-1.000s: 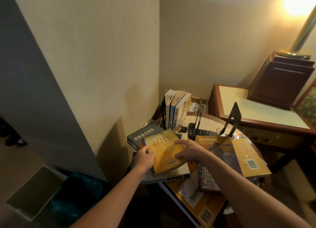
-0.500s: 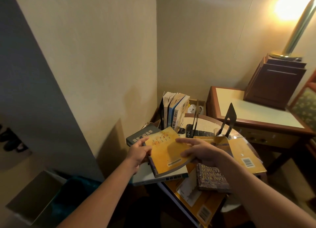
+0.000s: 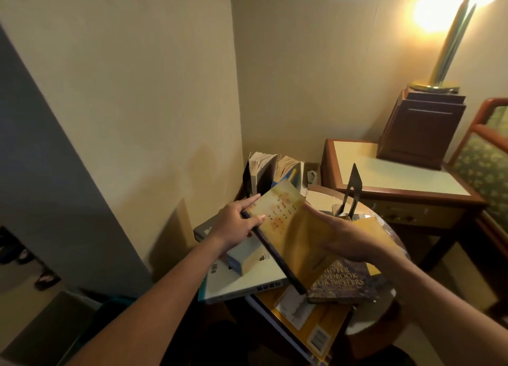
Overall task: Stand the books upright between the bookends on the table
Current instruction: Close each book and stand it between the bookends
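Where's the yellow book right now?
Head view, centre: the yellow book is tilted in the air, held between the left hand and right hand, in front of the upright books, left of the black bookend.
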`<control>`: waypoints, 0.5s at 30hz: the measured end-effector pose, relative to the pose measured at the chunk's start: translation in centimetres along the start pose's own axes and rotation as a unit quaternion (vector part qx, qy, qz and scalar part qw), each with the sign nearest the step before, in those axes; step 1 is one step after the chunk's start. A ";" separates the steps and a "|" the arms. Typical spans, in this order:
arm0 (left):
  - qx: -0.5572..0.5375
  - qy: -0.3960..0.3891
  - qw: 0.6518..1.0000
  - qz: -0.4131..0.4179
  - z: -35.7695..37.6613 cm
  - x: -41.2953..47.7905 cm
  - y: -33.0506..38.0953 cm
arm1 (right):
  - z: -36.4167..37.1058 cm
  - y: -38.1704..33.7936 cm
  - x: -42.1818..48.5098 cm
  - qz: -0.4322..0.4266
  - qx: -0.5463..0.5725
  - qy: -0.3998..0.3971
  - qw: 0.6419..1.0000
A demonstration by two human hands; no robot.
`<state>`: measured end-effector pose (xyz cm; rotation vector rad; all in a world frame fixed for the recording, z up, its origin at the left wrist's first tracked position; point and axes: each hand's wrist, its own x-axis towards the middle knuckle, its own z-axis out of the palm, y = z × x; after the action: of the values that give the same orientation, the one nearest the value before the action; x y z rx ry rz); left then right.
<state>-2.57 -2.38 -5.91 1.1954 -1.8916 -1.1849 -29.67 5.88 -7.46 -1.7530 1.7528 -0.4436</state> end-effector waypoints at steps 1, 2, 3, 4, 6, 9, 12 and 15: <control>0.031 0.009 0.999 0.026 0.7 0.2 0.7 | 0.1 0.4 -0.2 -0.003 -0.010 0.030 0.999; 0.067 0.027 0.996 0.058 1.4 0.3 1.4 | 0.3 0.8 -0.3 -0.008 -0.021 0.063 0.998; 0.104 0.048 0.989 0.093 2.1 0.4 2.0 | 0.5 1.3 -0.3 -0.011 -0.039 0.094 0.995; 0.135 0.068 0.980 0.130 2.9 0.4 2.6 | 0.6 1.6 -0.3 -0.009 -0.057 0.120 0.991; 0.180 0.098 0.959 0.194 4.6 0.2 3.7 | 0.7 2.1 -0.4 -0.004 -0.065 0.165 0.984; 0.223 0.117 0.931 0.264 7.0 -0.4 5.0 | 0.5 2.1 -0.4 -0.006 -0.021 0.206 0.978; 0.240 0.126 0.912 0.308 9.0 -1.0 5.8 | 0.2 1.5 -0.8 -0.008 0.083 0.216 0.973; 0.190 0.125 0.924 0.308 10.3 -1.2 6.2 | -0.1 0.8 -1.8 -0.003 0.245 0.223 0.943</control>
<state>-12.90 3.73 -4.70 0.7757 -2.1181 -0.3206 -30.49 7.70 -7.56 -1.3623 1.7235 -1.2434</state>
